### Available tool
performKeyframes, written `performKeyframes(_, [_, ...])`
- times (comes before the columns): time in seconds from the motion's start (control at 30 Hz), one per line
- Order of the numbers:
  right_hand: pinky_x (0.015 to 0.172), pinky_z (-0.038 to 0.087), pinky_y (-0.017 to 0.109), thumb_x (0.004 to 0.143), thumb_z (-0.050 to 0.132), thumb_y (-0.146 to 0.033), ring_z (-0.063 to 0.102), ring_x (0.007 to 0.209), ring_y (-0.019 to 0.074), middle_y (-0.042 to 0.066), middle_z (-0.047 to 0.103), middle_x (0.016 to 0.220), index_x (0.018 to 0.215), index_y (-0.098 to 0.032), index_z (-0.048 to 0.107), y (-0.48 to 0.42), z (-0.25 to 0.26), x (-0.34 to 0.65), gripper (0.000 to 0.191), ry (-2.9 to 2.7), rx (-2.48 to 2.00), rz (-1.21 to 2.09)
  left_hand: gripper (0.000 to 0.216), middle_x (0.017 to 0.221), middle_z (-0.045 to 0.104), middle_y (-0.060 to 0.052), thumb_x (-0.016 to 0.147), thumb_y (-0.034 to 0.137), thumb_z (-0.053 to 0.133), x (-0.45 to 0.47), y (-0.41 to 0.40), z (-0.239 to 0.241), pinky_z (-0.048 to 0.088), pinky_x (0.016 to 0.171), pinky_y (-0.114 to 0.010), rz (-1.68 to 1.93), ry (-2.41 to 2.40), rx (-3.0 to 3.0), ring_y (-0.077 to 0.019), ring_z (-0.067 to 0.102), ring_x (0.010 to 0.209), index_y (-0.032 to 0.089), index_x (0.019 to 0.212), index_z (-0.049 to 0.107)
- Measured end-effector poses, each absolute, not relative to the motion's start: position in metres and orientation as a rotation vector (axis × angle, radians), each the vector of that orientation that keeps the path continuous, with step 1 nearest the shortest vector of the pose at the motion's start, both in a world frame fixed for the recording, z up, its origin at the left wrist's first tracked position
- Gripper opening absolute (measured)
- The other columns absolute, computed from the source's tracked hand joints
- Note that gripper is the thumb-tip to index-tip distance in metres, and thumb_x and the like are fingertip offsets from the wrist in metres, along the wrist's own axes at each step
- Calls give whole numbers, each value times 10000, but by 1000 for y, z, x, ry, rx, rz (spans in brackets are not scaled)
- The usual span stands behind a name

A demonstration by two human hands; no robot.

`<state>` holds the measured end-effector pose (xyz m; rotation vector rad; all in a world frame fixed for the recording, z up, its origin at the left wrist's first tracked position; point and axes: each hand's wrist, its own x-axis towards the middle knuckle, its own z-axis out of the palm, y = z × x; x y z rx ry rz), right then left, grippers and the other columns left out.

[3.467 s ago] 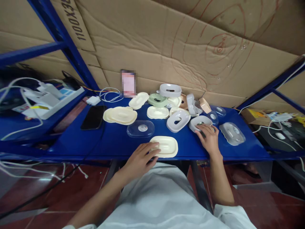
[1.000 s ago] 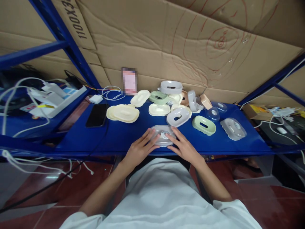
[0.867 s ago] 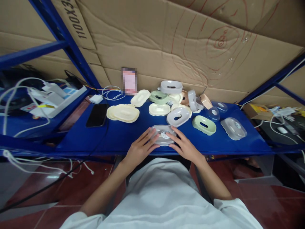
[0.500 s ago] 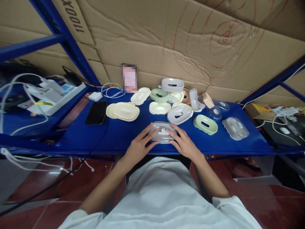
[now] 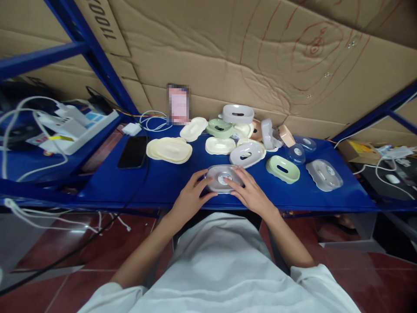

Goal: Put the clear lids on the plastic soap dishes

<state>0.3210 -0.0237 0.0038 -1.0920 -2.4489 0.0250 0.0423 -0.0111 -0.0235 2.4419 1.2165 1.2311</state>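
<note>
Close to the front edge of the blue table, a grey soap dish (image 5: 215, 173) with a clear lid and a round white label lies flat between my hands. My left hand (image 5: 190, 196) grips its left end, thumb at the near edge and fingers over the side. Around the right end is my right hand (image 5: 253, 193), with one finger reaching across the lid to the label. Just behind sits a lidless grey soap dish (image 5: 243, 158) with a slot. To the right are a green soap dish (image 5: 273, 170) and another lidded grey one (image 5: 321, 182).
Cream oval pieces (image 5: 172, 151) and several more soap dish parts lie along the back. Two clear lids (image 5: 296, 153) are at the right. A dark phone (image 5: 132, 152) and white charger (image 5: 131, 128) are at the left. Cardboard (image 5: 202, 56) walls the back.
My fingers have shifted slightly on the lid, and more of the label shows. The pale bar seen through the lid before is no longer visible. Both hands stay on the dish.
</note>
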Motion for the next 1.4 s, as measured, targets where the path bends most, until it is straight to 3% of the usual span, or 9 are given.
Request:
performKeyframes(0.33, [1306,378,550,1119,503,-328,304,1647,283,67,290,1784,1692,-390,347,-32,6,331,597,-2312,-1205,335,501,1643,516,-128,1063,382,621,47,-15,-22,555,1183,-435,1089,1172,2474,-273,627,1420,294,1550,545])
performKeyframes(0.63, [1314,379,532,1071,625,-303,285,1652,285,57,260,1796,1699,-391,329,-36,1,331,700,-2371,-1179,167,470,1619,533,-130,1069,364,615,45,-12,-24,560,1175,-442,1117,1098,2477,-262,660,1375,293,1530,564])
performKeyframes(0.9, [1277,456,496,1060,647,-372,409,1597,306,75,327,1758,1671,-373,391,-41,8,333,662,-2350,-1160,210,455,1589,543,-133,1068,342,618,41,-15,-19,570,1159,-457,1097,1013,2458,-257,672,1344,312,1519,566])
performKeyframes(1.1, [1227,512,561,1022,703,-324,539,1499,366,59,503,1646,1608,-435,481,-62,14,374,636,-2105,-1204,-162,597,1686,439,-171,1049,391,639,22,-9,-2,472,1231,-556,1170,1257,2497,-346,487,1538,286,1610,460])
performKeyframes(1.17, [1181,533,602,974,769,-407,592,1440,387,101,570,1582,1561,-392,558,-71,16,424,623,-1819,-1353,-460,612,1704,408,-200,1035,423,650,12,-3,-2,402,1240,-661,1234,1550,2492,-420,432,1563,269,1602,478])
performKeyframes(1.27, [1161,506,641,911,778,-616,575,1433,442,235,589,1527,1480,-195,656,-83,15,527,719,-1364,-1652,-796,624,1645,486,-235,1032,471,634,1,6,-7,314,1214,-776,1183,1845,2459,-483,460,1521,243,1594,487])
performKeyframes(1.33, [1127,507,631,806,821,-716,600,1376,479,312,613,1439,1419,-124,704,-88,10,596,860,-1065,-1819,-896,556,1515,622,-222,1051,456,595,-2,8,-12,348,1191,-751,1092,1872,2484,-456,583,1403,230,1555,532])
performKeyframes(1.4, [1105,484,652,777,840,-713,610,1333,507,356,600,1383,1354,-84,734,-90,2,649,860,-879,-1970,-821,459,1380,715,-189,1062,413,571,0,7,-15,431,1140,-660,1023,1840,2518,-409,669,1267,222,1478,609])
